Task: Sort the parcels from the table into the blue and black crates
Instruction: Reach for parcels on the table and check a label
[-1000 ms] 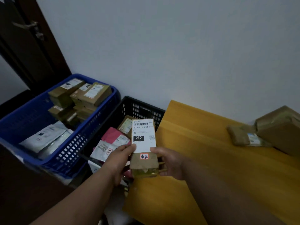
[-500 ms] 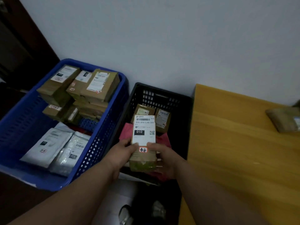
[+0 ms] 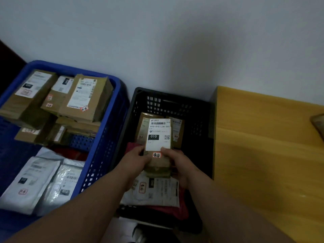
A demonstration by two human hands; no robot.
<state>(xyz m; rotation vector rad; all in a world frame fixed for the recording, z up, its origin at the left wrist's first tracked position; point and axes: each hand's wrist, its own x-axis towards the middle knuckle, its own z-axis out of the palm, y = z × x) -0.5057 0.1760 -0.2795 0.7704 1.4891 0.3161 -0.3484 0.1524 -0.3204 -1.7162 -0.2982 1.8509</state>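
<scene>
While both hands grip it from either side, left hand (image 3: 138,159) and right hand (image 3: 177,163), the brown parcel (image 3: 158,146) with the white 010 label sits over the black crate (image 3: 198,109). Blue crate (image 3: 112,109) is just left, wooden table (image 3: 266,155) right.

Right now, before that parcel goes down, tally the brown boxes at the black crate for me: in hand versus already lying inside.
Held brown box, gripped by left hand and right hand: 1
Brown boxes lying in view in the black crate: 2
Total showing: 3
</scene>
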